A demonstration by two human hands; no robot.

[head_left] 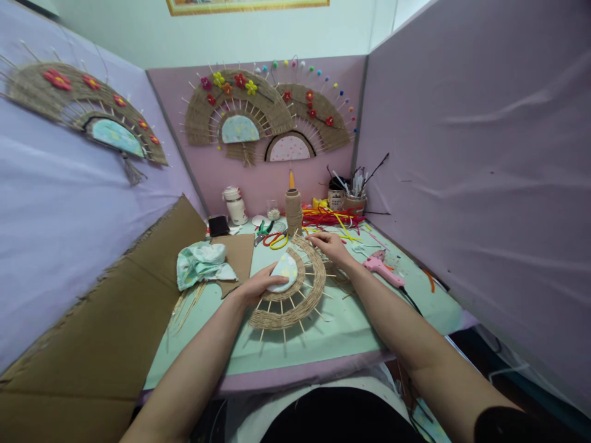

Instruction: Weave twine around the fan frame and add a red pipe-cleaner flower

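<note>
A half-round fan (314, 289) of woven twine on thin wooden sticks is held tilted above the table, its stick ends pointing toward me and to the right. My left hand (258, 284) grips it at the pale flowered cloth centre (285, 271), thumb on top. At the fan's far end, my right hand (329, 245) has its fingers pinched together by the woven band; a strand of twine there is too fine to make out clearly. Behind the fan stands a spool of twine (293, 212).
Scissors (278, 240) and green-handled pliers (264, 231) lie behind the fan. A pink glue gun (384, 271) rests at right, red pipe cleaners (323, 216) at the back. Crumpled cloth (203, 264), cardboard (240, 252) and loose sticks (189, 304) are at left. Finished fans (240, 104) hang on the partition.
</note>
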